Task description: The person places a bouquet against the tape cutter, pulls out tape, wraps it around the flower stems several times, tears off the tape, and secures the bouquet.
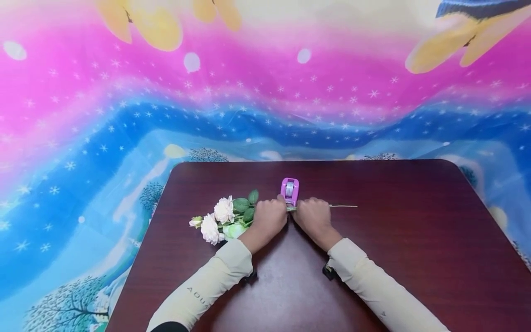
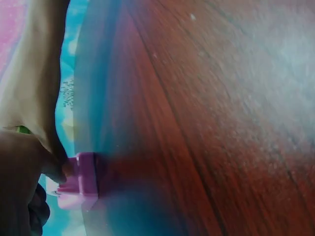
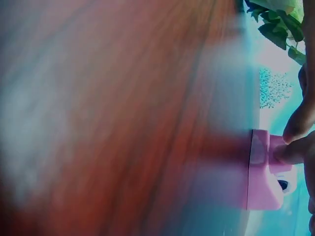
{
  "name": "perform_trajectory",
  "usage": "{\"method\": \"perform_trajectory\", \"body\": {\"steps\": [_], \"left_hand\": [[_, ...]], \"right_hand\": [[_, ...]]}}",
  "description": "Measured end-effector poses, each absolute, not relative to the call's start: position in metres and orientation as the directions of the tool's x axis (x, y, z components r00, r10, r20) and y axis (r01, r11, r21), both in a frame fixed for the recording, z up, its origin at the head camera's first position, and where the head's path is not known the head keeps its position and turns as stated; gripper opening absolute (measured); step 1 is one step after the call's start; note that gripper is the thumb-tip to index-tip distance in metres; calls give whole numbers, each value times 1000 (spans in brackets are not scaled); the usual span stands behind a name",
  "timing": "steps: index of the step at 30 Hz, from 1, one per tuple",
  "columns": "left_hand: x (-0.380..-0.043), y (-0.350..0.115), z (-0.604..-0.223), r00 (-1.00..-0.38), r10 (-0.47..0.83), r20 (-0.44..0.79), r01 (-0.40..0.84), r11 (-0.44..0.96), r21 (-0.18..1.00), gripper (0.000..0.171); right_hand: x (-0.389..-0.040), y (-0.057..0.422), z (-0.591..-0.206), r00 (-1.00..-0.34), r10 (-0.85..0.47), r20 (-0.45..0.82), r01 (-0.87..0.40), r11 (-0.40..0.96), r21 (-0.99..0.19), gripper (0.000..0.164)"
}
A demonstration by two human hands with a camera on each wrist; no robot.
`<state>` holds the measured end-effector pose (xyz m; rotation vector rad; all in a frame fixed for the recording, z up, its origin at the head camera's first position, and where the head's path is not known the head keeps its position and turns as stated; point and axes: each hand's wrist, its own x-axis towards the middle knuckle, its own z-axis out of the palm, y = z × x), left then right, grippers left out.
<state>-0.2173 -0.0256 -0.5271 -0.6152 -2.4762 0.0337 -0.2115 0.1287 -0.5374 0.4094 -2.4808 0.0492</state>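
Both hands grip the stems of a bunch of pale flowers (image 1: 224, 210), side by side above the table's middle. The left hand (image 1: 270, 217) is curled around the stems just below the green leaves (image 1: 241, 204); the blooms fan out to its left. Close beside it, the right hand (image 1: 314, 217) holds the stems lower down, and a thin stem end (image 1: 345, 206) sticks out to its right. Just beyond the gap between the fists stands a purple-pink tape dispenser (image 1: 290, 188). In both wrist views, thumbs overlap the dispenser (image 3: 263, 172). The gripped parts of the stems are hidden by the fingers.
A dark reddish-brown table (image 1: 394, 258) with rounded far corners bears everything. Behind and beside it hangs a pink and blue patterned cloth (image 1: 249, 110). Cream sleeves (image 1: 207, 281) cover both forearms, with dark straps near the wrists.
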Motion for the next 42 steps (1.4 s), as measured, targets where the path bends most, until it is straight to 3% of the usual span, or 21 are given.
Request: {"method": "perform_trajectory", "body": {"steps": [5, 9, 12, 16, 25, 29, 36, 42], "left_hand": [[-215, -27, -515, -803, 449, 391, 465, 883, -59, 18], [-212, -31, -498, -853, 472, 223, 505, 855, 120, 19], [-211, -37, -483, -859, 501, 108, 511, 823, 246, 12], [-211, -44, -472, -838, 545, 34, 530, 797, 289, 5], [-216, -48, -470, -783, 617, 75, 618, 757, 213, 8], [-216, -52, -470, -753, 651, 101, 658, 745, 106, 5], [-217, -59, -474, -694, 703, 158, 687, 712, -148, 15], [-220, -62, -473, -671, 721, 175, 687, 693, -220, 10]], "right_hand": [[-211, 134, -533, -764, -309, 566, -357, 934, 28, 36], [-206, 138, -524, -824, -318, 470, -399, 914, -80, 30], [-201, 141, -517, -876, -328, 354, -412, 891, -193, 25], [-195, 145, -510, -912, -336, 233, -396, 869, -296, 22], [-191, 153, -500, -923, -320, 214, -381, 843, -381, 24], [-190, 151, -499, -927, -321, 193, -373, 841, -391, 19], [-189, 143, -501, -951, -290, 106, -307, 845, -437, 12], [-190, 140, -502, -948, -276, 159, -319, 817, -481, 11]]}}
